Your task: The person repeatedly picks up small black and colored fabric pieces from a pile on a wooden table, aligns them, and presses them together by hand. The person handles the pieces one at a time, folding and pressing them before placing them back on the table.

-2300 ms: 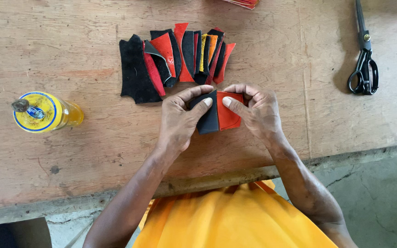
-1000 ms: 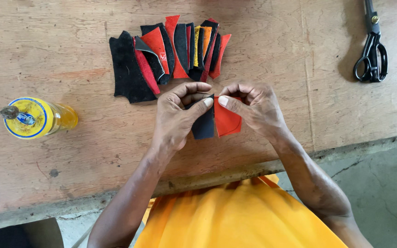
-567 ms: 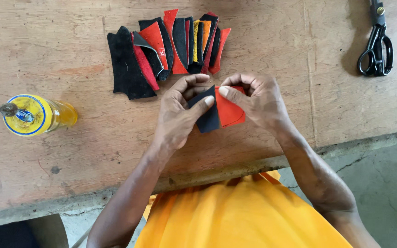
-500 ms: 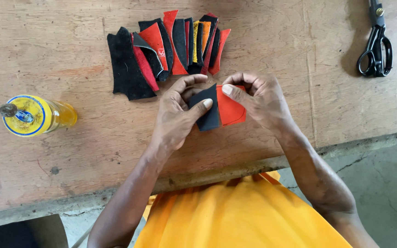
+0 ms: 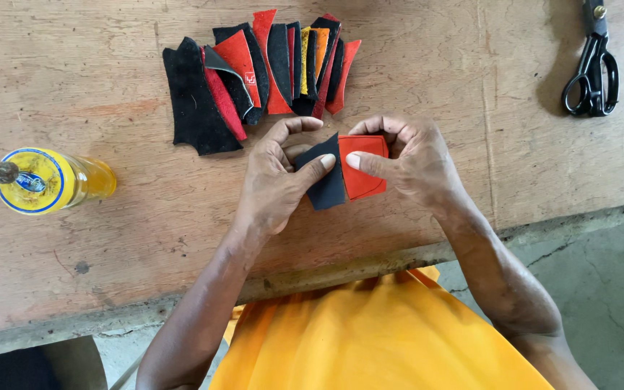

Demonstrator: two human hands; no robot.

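a fan of cut pieces [image 5: 261, 72], black, red, orange and yellow, lay overlapping on the worn wooden table [image 5: 110, 253] just beyond the hands. a yellow glue bottle [image 5: 45, 180] lay on its side well to the left, and black scissors [image 5: 592, 68] rested far off at the upper right. nothing stood between the camera and the work. a black piece [image 5: 324, 189] and a red piece [image 5: 364, 170] sat side by side, edges meeting, between the two hands and just above the table near its front edge. the left hand [image 5: 272, 180] was curled nearly closed, thumb pressing the black piece. the right hand [image 5: 413, 159] was likewise curled, thumb on the red piece, fingers behind it.
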